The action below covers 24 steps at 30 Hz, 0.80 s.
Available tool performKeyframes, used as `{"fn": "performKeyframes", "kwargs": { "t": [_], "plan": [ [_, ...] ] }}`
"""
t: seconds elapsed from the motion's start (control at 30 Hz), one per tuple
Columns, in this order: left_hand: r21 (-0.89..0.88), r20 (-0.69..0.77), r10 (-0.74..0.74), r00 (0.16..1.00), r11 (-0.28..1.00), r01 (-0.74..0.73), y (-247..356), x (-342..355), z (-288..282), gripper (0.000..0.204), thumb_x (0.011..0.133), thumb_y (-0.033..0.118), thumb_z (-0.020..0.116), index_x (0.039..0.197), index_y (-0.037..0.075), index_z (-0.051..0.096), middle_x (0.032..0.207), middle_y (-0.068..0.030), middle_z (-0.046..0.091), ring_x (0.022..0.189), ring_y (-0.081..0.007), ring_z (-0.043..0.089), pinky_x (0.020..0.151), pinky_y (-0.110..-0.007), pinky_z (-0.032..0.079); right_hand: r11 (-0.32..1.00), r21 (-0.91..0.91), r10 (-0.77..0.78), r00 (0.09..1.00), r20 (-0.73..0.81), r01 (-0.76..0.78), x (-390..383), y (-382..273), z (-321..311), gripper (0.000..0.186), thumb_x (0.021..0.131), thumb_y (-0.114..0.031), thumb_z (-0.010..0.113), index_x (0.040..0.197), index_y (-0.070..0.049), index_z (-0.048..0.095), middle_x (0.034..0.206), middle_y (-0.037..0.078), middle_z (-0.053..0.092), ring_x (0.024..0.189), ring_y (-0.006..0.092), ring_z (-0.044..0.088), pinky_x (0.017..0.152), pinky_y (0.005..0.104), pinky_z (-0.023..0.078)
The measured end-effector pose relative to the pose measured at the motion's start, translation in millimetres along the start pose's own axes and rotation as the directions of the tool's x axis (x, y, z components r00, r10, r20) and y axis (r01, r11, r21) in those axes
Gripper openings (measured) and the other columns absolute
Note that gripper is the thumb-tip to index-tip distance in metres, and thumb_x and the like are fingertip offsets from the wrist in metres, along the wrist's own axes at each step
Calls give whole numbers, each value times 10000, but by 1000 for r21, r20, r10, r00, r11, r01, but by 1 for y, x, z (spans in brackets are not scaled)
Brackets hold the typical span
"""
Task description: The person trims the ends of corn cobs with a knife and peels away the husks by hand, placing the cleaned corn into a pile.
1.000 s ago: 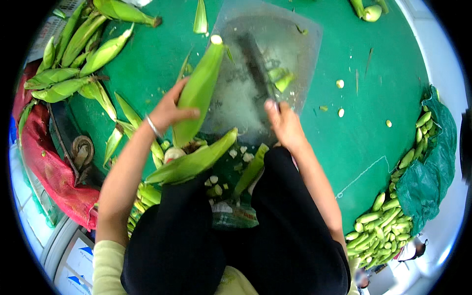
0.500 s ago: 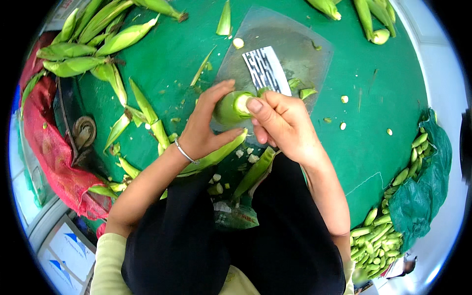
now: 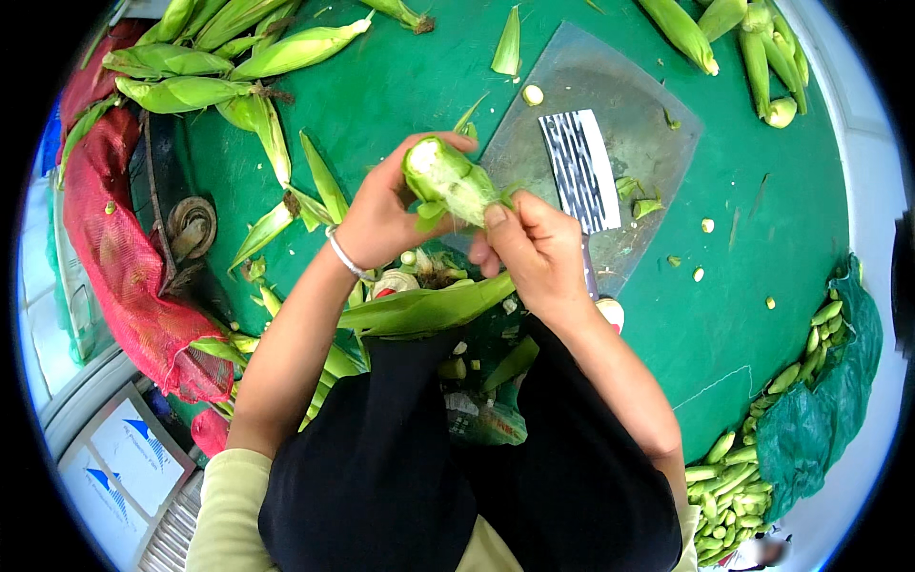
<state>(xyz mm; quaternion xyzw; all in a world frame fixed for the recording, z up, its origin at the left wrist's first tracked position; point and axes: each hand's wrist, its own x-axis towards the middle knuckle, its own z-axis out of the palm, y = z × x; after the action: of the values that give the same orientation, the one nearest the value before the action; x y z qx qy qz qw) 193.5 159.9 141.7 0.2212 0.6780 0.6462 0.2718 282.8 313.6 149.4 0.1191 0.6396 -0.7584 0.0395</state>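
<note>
One pale green, partly husked ear of corn (image 3: 446, 179) is held up over the near edge of the grey plastic cutting board (image 3: 648, 143), cut end facing the camera. The left hand (image 3: 381, 214) wraps closed around its far side; the right hand (image 3: 534, 250) pinches a strip of husk at its lower end, fingers narrow. One broad cleaver (image 3: 579, 172) lies flat on the board. On the green table (image 3: 400, 86), about five unhusked ears (image 3: 205, 71) lie at the upper left and four or five more (image 3: 743, 38) at the upper right. At the right edge, a green mesh sack (image 3: 820, 410) lies open — many small peeled cobs (image 3: 734, 477) spill beside it.
</note>
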Motion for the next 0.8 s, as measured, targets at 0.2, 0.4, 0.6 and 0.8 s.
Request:
{"fn": "performKeyframes", "kwargs": {
  "t": [0.2,0.4,0.6,0.8],
  "plan": [
    [-25,-262,-66,963,998,62,17,-15,-3,450,708,56,738,1086,40,494,1067,-45,510,1050,-153,493,835,-310,461,993,-62,-109,992,-56,105,7,8,2,247,833,-75,594,645,-1,452,585,30,524,517,60,450,449,242,364],
    [-39,-388,82,918,994,-105,16,-21,19,242,794,31,661,1003,-28,554,988,-72,583,920,-147,567,790,-269,487,935,-354,32,999,14,-25,-6,-21,-10,256,721,-140,723,728,1,509,696,95,532,591,152,511,510,293,417],
    [408,-188,372,909,872,-272,19,-28,32,191,883,108,540,978,-48,595,999,-179,616,975,-260,584,849,-332,451,679,-602,-430,892,139,421,-5,-28,-14,406,678,-146,746,998,19,559,902,155,563,790,300,570,671,345,480],
    [363,-257,354,899,898,-249,16,-34,40,147,896,85,512,935,-41,576,938,-155,621,882,-230,593,787,-309,460,679,-514,-549,827,118,524,-11,-17,-16,210,741,-64,687,924,17,625,881,141,611,775,264,603,649,316,488]
  ]
}}
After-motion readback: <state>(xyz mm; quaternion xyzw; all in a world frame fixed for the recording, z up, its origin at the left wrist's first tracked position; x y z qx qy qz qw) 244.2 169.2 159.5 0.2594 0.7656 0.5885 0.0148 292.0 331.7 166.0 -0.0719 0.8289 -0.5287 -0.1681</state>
